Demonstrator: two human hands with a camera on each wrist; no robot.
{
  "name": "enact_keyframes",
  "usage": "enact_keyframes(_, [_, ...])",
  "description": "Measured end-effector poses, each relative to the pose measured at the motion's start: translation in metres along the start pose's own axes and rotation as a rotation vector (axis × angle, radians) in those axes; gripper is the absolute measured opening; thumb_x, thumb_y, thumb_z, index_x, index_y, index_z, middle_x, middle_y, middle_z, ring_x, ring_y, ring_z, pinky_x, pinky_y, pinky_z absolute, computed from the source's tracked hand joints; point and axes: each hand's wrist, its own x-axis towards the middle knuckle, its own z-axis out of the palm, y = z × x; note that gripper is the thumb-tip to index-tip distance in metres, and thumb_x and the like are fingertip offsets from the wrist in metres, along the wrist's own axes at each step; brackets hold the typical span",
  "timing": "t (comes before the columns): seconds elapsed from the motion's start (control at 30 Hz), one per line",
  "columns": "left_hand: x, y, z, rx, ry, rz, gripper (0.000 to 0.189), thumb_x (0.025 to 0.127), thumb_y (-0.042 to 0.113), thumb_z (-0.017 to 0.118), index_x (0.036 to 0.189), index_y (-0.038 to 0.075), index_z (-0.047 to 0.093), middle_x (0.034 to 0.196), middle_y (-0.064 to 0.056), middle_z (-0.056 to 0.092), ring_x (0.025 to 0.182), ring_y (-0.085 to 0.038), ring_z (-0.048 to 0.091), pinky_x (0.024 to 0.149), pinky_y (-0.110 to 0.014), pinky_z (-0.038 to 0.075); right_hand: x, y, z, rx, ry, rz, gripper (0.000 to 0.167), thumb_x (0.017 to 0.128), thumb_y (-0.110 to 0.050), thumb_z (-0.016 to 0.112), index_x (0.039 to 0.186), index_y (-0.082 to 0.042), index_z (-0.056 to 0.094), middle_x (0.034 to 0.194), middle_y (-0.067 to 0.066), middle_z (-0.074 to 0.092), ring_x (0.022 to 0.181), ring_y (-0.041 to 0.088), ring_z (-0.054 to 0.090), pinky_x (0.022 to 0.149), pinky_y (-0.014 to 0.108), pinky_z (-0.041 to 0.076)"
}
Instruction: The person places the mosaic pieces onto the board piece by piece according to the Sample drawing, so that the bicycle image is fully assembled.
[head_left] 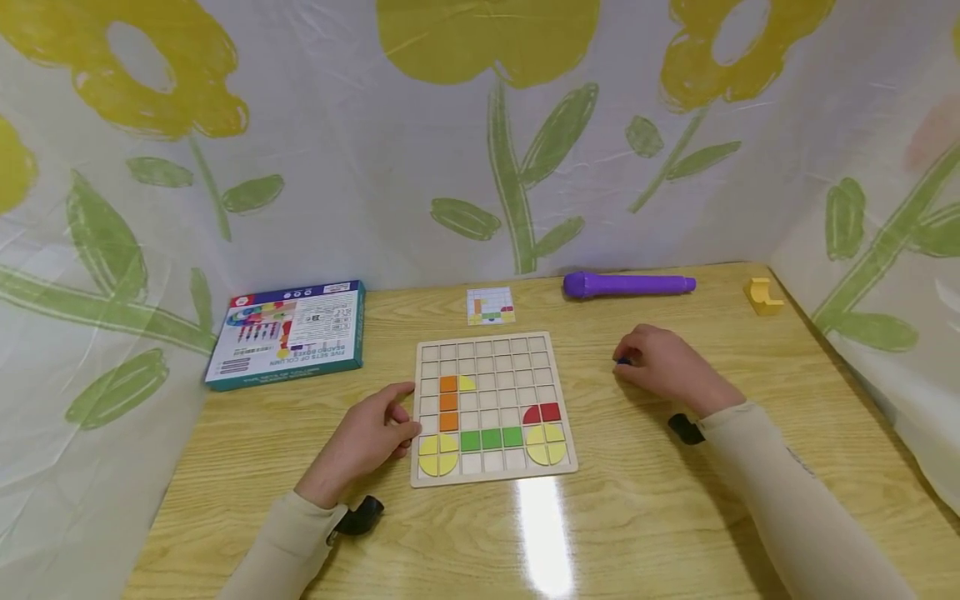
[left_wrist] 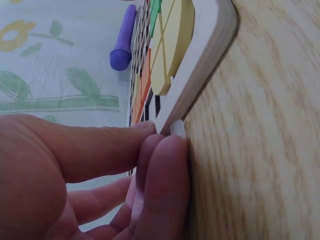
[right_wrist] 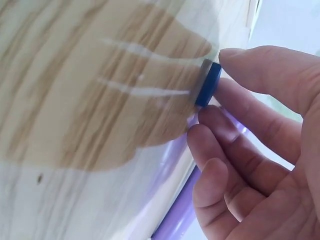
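Observation:
A square wooden grid board (head_left: 510, 375) lies flat on the table. Three orange squares (head_left: 447, 402), three green squares (head_left: 491, 438), several yellow quarter circles (head_left: 438, 455), a red square (head_left: 551, 412) and a red quarter circle (head_left: 532, 414) sit in its cells. At the board's left edge, my left hand (head_left: 375, 431) pinches the rim; in the left wrist view the thumb is over the rim (left_wrist: 187, 85) and a fingertip is below. To the right of the board, my right hand (head_left: 660, 367) holds a small blue tile (right_wrist: 208, 84) between thumb and fingers, close at the table surface.
A small pattern card (head_left: 491, 306) lies behind the board. Further right are a purple microphone-shaped toy (head_left: 630, 285) and a yellow holder-like piece (head_left: 763, 297). A flat printed box (head_left: 285, 333) lies at the back left. A flower-printed curtain (head_left: 337, 167) closes off the back and sides.

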Motion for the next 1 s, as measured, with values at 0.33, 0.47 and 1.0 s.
enact_keyframes(0.33, [0.001, -0.001, 0.0, -0.005, 0.007, -0.001, 0.065, 0.103, 0.014, 0.074, 0.162, 0.014, 0.047, 0.106, -0.01, 0.064, 0.073, -0.018, 0.064, 0.065, -0.027, 0.055, -0.008, -0.004, -0.003, 0.024, 0.004, 0.157, 0.026, 0.1, -0.031, 0.078, 0.104, -0.005, 0.078, 0.096, 0.007, 0.077, 0.086, 0.021, 0.07, 0.085, 0.048, 0.061])
enact_keyframes(0.47, [0.001, -0.001, 0.0, -0.003, 0.006, -0.002, 0.065, 0.103, 0.013, 0.074, 0.162, 0.014, 0.047, 0.106, -0.01, 0.064, 0.073, -0.018, 0.064, 0.065, -0.028, 0.055, -0.013, -0.01, -0.004, 0.039, -0.001, 0.207, 0.03, 0.1, -0.034, 0.078, 0.103, -0.004, 0.077, 0.097, 0.009, 0.078, 0.083, 0.021, 0.07, 0.081, 0.046, 0.06])
enact_keyframes(1.0, [0.0, 0.0, 0.0, 0.01, 0.002, 0.01, 0.065, 0.103, 0.015, 0.074, 0.162, 0.013, 0.046, 0.106, -0.01, 0.064, 0.072, -0.019, 0.064, 0.065, -0.027, 0.055, -0.015, -0.017, -0.007, 0.051, -0.022, 0.241, 0.032, 0.1, -0.034, 0.076, 0.101, -0.002, 0.076, 0.093, 0.01, 0.076, 0.08, 0.022, 0.066, 0.079, 0.044, 0.058])
